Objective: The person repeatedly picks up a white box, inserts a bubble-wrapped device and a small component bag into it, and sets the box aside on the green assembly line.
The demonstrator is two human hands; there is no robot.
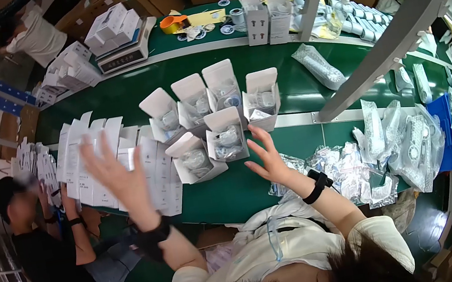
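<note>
My left hand (117, 174) is raised over the flat white cartons (159, 176), fingers spread and slightly blurred, with nothing in it. Beside the group of boxes, my right hand (267, 157) has its fingers apart and holds nothing. Its fingertips are close to an open white box (263, 112); whether they touch it I cannot tell. Left of that hand stands another open white box (227, 143) with a clear-bagged part inside. One more open box (198, 160) sits nearer to me, and several others stand behind, lids up, each with bagged contents.
Small clear packets (341, 166) and long bubble-wrapped items (414, 142) lie at the right, by a blue bin (445, 131). A wrapped item (318, 66) rests on the green belt (128, 94). A grey metal post (378, 50) slants across. A co-worker (47, 248) sits at the left.
</note>
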